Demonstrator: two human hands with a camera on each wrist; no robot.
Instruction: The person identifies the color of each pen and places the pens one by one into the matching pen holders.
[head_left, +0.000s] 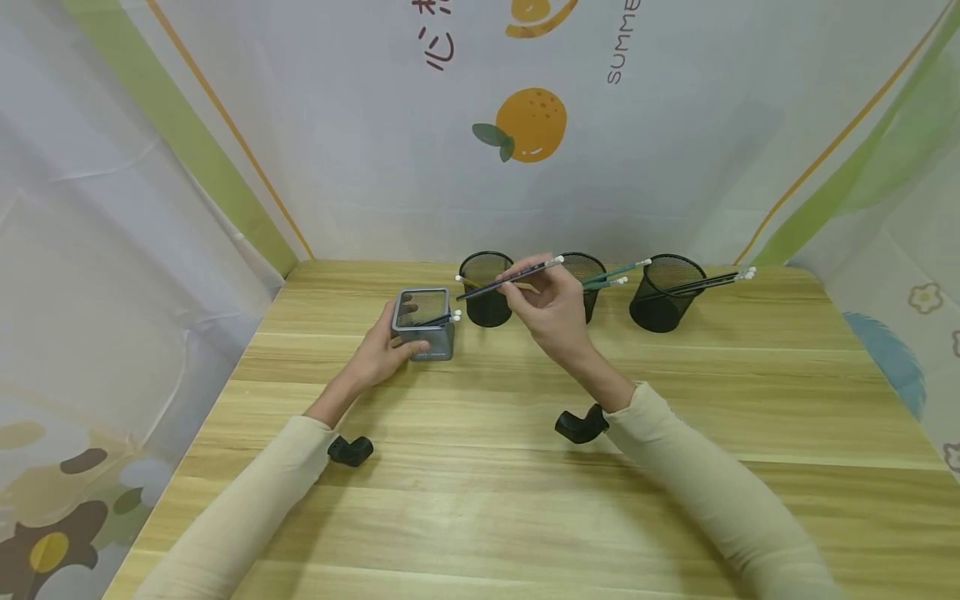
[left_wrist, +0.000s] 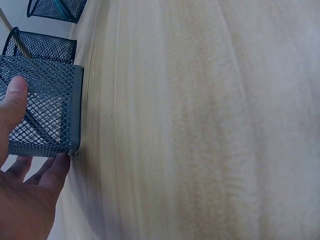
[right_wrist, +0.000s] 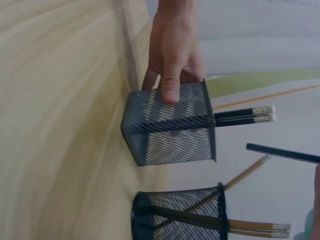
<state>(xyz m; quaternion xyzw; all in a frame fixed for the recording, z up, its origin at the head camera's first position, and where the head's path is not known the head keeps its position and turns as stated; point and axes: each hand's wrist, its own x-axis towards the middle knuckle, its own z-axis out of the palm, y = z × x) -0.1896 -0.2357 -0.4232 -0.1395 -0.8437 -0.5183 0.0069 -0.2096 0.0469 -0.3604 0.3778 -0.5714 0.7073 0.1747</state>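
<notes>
My left hand (head_left: pixel 375 354) holds a grey square mesh pen holder (head_left: pixel 432 343) upright on the table, the thumb along one side and the fingers round another. Two dark pencils (right_wrist: pixel 240 116) with white erasers lean inside it. Between thumb and fingertips, my right hand (head_left: pixel 558 321) pinches a dark pencil (head_left: pixel 513 277). Its eraser end points up to the right, and its other end hangs near the grey holder's rim. In the right wrist view this pencil's tip (right_wrist: pixel 270 150) is outside the holder, level with the erasers of the two inside.
Three round black mesh holders stand along the back: the left one (head_left: pixel 487 310) with yellow-brown pencils, the middle one (head_left: pixel 590 307) with green pencils (head_left: pixel 618 272), the right one (head_left: pixel 660 308) with black pencils (head_left: pixel 712 282). A printed curtain (head_left: pixel 420 183) hangs behind the wooden table (head_left: pixel 465 500).
</notes>
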